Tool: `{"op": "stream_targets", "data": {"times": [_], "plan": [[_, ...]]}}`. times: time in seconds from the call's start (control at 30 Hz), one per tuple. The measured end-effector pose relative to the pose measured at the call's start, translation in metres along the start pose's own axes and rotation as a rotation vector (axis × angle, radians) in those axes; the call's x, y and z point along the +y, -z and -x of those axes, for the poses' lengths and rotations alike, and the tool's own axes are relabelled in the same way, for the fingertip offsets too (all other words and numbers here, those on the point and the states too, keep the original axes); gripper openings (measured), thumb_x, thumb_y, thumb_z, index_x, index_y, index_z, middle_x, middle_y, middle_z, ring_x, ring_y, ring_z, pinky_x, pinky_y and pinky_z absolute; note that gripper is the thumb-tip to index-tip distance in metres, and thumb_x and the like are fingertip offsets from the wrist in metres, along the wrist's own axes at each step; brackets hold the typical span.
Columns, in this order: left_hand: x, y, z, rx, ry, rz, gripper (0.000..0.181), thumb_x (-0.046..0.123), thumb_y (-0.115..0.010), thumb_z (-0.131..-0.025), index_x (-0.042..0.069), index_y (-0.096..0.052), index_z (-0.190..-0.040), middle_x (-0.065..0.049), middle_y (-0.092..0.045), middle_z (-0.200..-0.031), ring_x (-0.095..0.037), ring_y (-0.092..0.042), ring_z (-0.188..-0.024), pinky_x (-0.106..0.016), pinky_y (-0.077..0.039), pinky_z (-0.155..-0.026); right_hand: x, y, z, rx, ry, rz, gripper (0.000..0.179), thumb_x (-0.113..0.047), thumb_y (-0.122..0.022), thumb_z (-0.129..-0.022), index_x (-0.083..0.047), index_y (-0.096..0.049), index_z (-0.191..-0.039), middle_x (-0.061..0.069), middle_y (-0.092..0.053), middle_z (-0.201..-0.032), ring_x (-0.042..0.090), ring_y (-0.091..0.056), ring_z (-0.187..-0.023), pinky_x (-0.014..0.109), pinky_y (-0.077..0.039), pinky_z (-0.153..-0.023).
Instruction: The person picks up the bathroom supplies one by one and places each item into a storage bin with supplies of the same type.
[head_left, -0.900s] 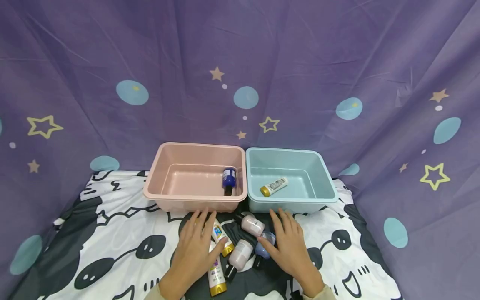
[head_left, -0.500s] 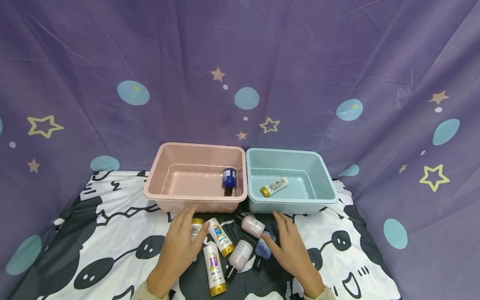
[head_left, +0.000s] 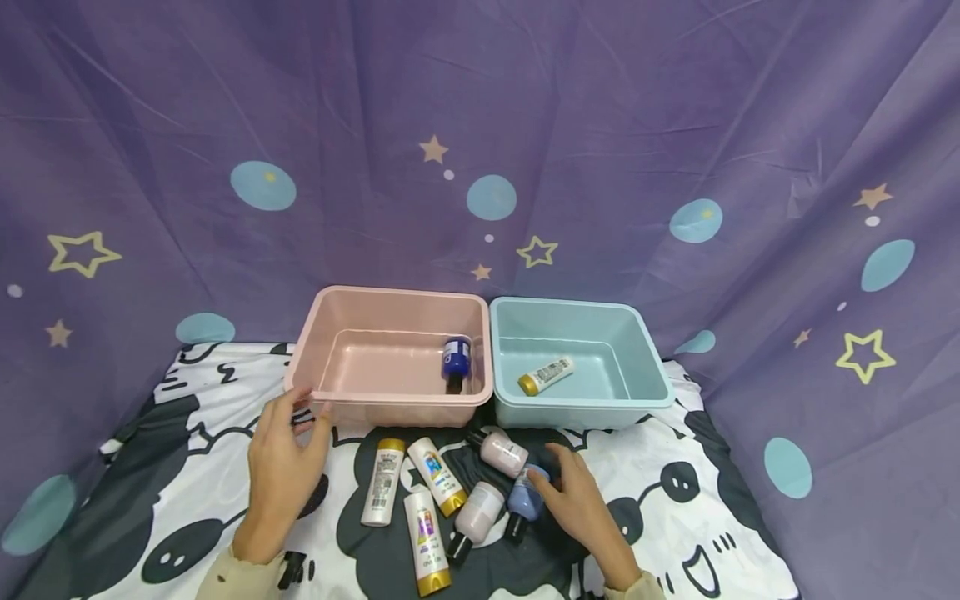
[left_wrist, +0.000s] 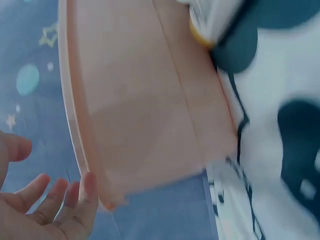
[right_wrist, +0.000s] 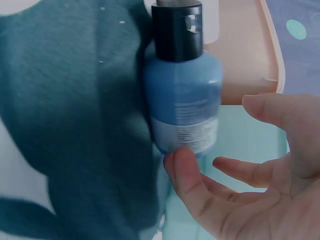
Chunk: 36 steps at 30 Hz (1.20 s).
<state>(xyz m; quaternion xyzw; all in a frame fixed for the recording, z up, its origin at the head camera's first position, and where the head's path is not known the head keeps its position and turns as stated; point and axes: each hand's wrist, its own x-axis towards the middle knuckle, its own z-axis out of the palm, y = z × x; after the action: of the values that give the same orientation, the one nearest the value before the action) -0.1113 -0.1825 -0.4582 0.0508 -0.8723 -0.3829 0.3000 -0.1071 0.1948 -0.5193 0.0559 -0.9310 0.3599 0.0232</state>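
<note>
My left hand is at the near left corner of the pink bin, its fingers loosely bent by the rim. In the left wrist view a fingertip meets or overlaps the edge of the pink bin; contact is unclear. Beside a blue bottle with a black cap is my right hand, thumb and fingers apart. The right wrist view has a fingertip over the lower end of the blue bottle, without a grip around it. Two pale pink bottles lie close by.
Three gold-capped white tubes lie on the patterned cloth. A dark blue bottle is in the pink bin. Right of it, a light blue bin contains another tube. A purple curtain hangs behind.
My left hand has moved left, from over the tubes to the pink bin's near left corner, uncovering a white tube. My right hand has stayed by the blue bottle, its fingers slightly more bent.
</note>
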Motion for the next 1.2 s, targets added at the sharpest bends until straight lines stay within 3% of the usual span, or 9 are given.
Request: {"op": "stream_targets", "data": {"times": [0.2, 0.33, 0.47, 0.57, 0.6, 0.7, 1.2], "plan": [[-0.020, 0.009, -0.023, 0.071, 0.073, -0.060, 0.044, 0.017, -0.066, -0.096, -0.004, -0.057, -0.134, -0.027, -0.054, -0.127, -0.041, -0.061, -0.105, -0.054, -0.059, -0.072, 0.009, -0.008, -0.003, -0.034, -0.010, -0.017, 0.055, -0.038, -0.071, -0.094, 0.003, -0.059, -0.129, 0.013, -0.065, -0.108, 0.027, -0.062, -0.098, 0.046, -0.054, -0.083], [-0.033, 0.008, -0.029, 0.055, 0.178, -0.036, 0.048, 0.022, -0.065, -0.097, -0.002, -0.055, -0.137, -0.027, -0.052, -0.131, -0.043, -0.061, -0.108, -0.051, -0.055, -0.078, 0.010, -0.010, -0.005, -0.072, -0.064, -0.096, 0.058, -0.039, -0.072, -0.093, 0.003, -0.056, -0.131, 0.013, -0.064, -0.106, 0.018, -0.063, -0.079, 0.034, -0.057, -0.065], [-0.041, 0.006, -0.032, 0.000, 0.319, 0.051, 0.054, 0.032, -0.061, -0.100, 0.000, -0.051, -0.143, -0.023, -0.052, -0.137, -0.037, -0.064, -0.108, -0.024, -0.052, -0.074, 0.011, -0.012, -0.005, -0.105, -0.114, -0.178, 0.062, -0.039, -0.072, -0.093, 0.004, -0.053, -0.133, 0.018, -0.063, -0.108, 0.012, -0.062, -0.062, 0.026, -0.055, -0.050], [-0.043, 0.004, -0.032, -0.027, 0.403, 0.164, 0.055, 0.034, -0.059, -0.101, 0.003, -0.049, -0.146, -0.018, -0.054, -0.140, -0.015, -0.069, -0.095, -0.008, -0.050, -0.063, 0.012, -0.013, -0.005, -0.103, -0.136, -0.220, 0.062, -0.038, -0.074, -0.092, 0.004, -0.052, -0.133, 0.022, -0.063, -0.110, 0.013, -0.063, -0.058, 0.026, -0.056, -0.049], [-0.043, 0.004, -0.032, -0.028, 0.426, 0.206, 0.055, 0.034, -0.060, -0.101, 0.004, -0.049, -0.146, -0.016, -0.054, -0.140, -0.009, -0.068, -0.090, -0.007, -0.051, -0.062, 0.012, -0.014, -0.004, -0.099, -0.140, -0.230, 0.062, -0.037, -0.075, -0.091, 0.003, -0.053, -0.133, 0.022, -0.063, -0.110, 0.013, -0.064, -0.058, 0.026, -0.057, -0.049], [-0.044, 0.002, -0.031, -0.013, 0.457, 0.304, 0.053, 0.031, -0.063, -0.100, 0.005, -0.051, -0.144, -0.015, -0.055, -0.138, 0.006, -0.061, -0.080, -0.011, -0.055, -0.064, 0.012, -0.014, -0.003, -0.084, -0.147, -0.248, 0.062, -0.036, -0.077, -0.089, 0.003, -0.054, -0.131, 0.022, -0.064, -0.109, 0.013, -0.064, -0.056, 0.026, -0.057, -0.051], [-0.047, -0.003, -0.030, 0.015, 0.502, 0.412, 0.047, 0.027, -0.064, -0.100, 0.003, -0.055, -0.141, -0.017, -0.059, -0.132, 0.002, -0.063, -0.090, -0.013, -0.057, -0.068, 0.014, -0.014, 0.004, -0.033, -0.218, -0.381, 0.061, -0.028, -0.083, -0.084, 0.004, -0.056, -0.129, 0.020, -0.064, -0.111, 0.018, -0.068, -0.074, 0.029, -0.061, -0.057]]}}
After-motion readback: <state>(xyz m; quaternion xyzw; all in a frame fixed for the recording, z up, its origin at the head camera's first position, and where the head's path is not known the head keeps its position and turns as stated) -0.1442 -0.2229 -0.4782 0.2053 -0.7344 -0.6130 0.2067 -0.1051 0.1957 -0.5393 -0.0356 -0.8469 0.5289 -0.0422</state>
